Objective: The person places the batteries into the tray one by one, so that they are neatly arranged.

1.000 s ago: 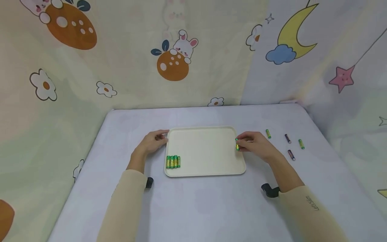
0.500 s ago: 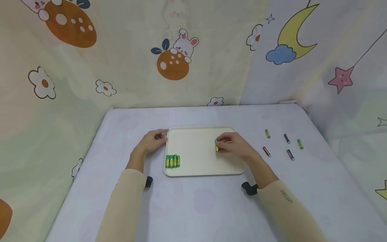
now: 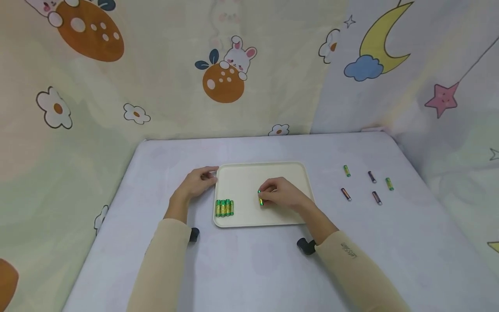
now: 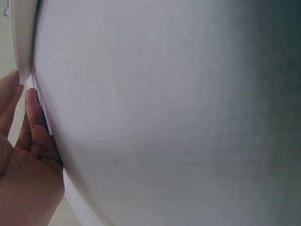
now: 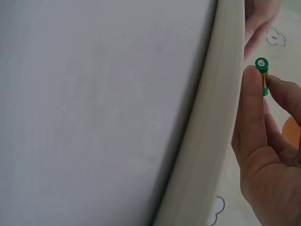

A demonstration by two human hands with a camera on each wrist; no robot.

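Note:
My right hand [image 3: 283, 193] is over the middle of a cream tray [image 3: 249, 173], pinching a green-and-gold battery [image 3: 260, 199] between thumb and fingers. In the right wrist view the battery [image 5: 262, 77] stands on end between the fingertips, one green end facing the camera. My left hand [image 3: 196, 182] is at the tray's left side, fingertips touching the rim near the far corner. The left wrist view has those fingers [image 4: 33, 110] lightly bent by the tray edge [image 4: 23, 42]. Several green batteries [image 3: 225, 208] lie side by side in a row at the tray's near left corner.
Right of the tray, two green batteries [image 3: 347, 170] and three dark batteries [image 3: 346, 194] lie scattered on the white-covered table [image 3: 253, 268]. A patterned cloth backdrop [image 3: 167, 65] rises behind the table and along its sides.
My right hand has carried the green battery leftward from the tray's right rim to its middle. The left hand has stayed at the left rim.

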